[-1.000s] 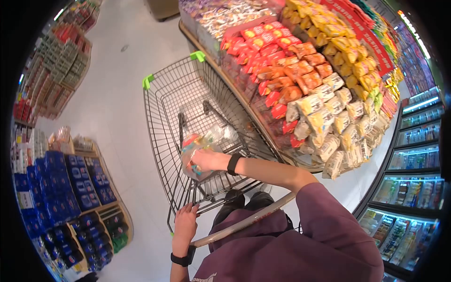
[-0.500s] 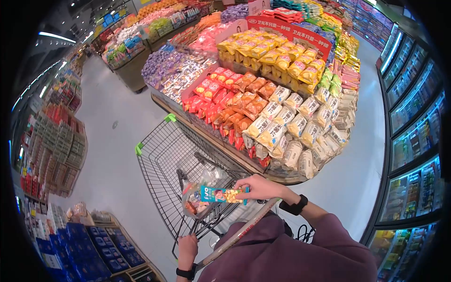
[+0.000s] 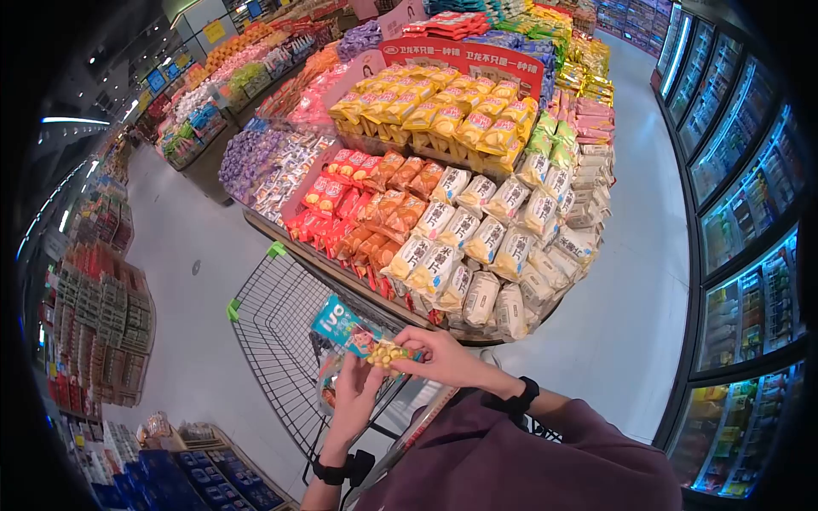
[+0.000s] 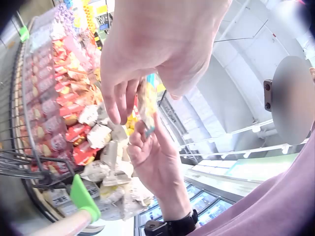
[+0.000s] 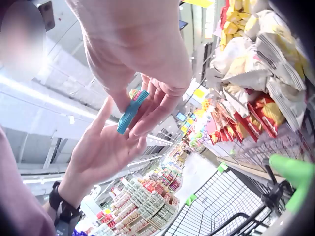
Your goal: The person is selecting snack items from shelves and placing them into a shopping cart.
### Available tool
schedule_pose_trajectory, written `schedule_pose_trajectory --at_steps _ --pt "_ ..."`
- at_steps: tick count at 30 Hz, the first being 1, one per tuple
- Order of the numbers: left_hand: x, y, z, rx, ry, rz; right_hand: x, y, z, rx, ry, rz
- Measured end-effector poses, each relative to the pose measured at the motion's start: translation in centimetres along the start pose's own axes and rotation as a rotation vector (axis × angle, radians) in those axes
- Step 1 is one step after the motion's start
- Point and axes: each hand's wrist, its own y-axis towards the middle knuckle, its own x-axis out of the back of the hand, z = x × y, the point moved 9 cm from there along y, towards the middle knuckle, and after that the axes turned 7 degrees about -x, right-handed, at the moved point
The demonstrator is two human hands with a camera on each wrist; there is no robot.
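A blue snack packet (image 3: pixel 339 325) marked "ivo", with a see-through end showing pale yellow pieces, is held above the shopping cart (image 3: pixel 277 362). My right hand (image 3: pixel 447 358) pinches that end between thumb and fingers. My left hand (image 3: pixel 354 399) is raised close under the packet, its fingertips right at the lower edge. In the right wrist view, the left hand (image 5: pixel 101 155) has its thumb spread from its fingers, and the packet's crimped blue end (image 5: pixel 132 115) pokes out from the right hand. A clear bag of goods (image 3: pixel 327 383) in the cart is partly hidden by the left hand.
A display stand heaped with white snack bags (image 3: pixel 486 238), yellow bags (image 3: pixel 439 106) and red bags (image 3: pixel 328 192) borders the cart. Lit glass-door fridges (image 3: pixel 741 298) line the right. Stacked blue packs (image 3: pixel 162 477) stand low on the left, and an aisle floor (image 3: pixel 183 281) runs between.
My right hand came out of the cart with the snack packet and raised it. My left hand left the cart's edge and came up to the packet. The head view tilted upward.
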Motion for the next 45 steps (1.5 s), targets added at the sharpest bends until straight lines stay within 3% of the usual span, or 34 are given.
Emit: schedule_pose_trajectory --at_steps 2,7,12,23,32,35,36,37,40,43,45 --pt "-1.4 2.0 -1.0 0.001 -0.055 -0.118 0.7 -0.2 1.8 0.113 -0.082 -0.019" --pt "-5.3 5.0 -3.5 -0.026 -0.168 -0.208 6.9 -1.6 5.6 0.100 -0.202 -0.152" --pt "-9.9 6.8 -3.0 0.034 -0.258 -0.154 12.7 -2.5 6.3 0.102 0.062 -0.241" --pt "-15.2 9.4 -2.7 0.063 -0.215 -0.084 17.3 -2.9 5.3 0.036 0.103 -0.186" --pt "-17.3 9.8 -2.0 0.028 -0.286 -0.182 19.3 -2.5 4.6 0.011 0.063 -0.113" --pt "-17.7 10.1 -2.3 0.092 -0.220 -0.124 19.8 -2.6 4.7 0.015 0.042 -0.125" --pt "-17.8 10.2 -2.7 0.034 -0.294 -0.171 19.9 -2.6 4.9 0.025 0.019 -0.133" --pt "-17.4 10.0 -1.4 0.023 -0.138 -0.179 19.6 -2.7 5.2 0.033 -0.005 -0.133" --pt "-17.0 9.2 -4.1 -0.172 0.403 -0.175 18.0 -3.0 6.2 0.035 -0.233 -0.072" --pt "-16.8 8.1 -3.6 -0.173 0.657 -0.075 16.0 -3.5 4.3 0.030 -0.440 -0.001" --pt "-16.0 6.7 -2.1 -0.181 0.639 -0.074 14.6 -3.7 3.5 -0.011 -0.583 0.037"
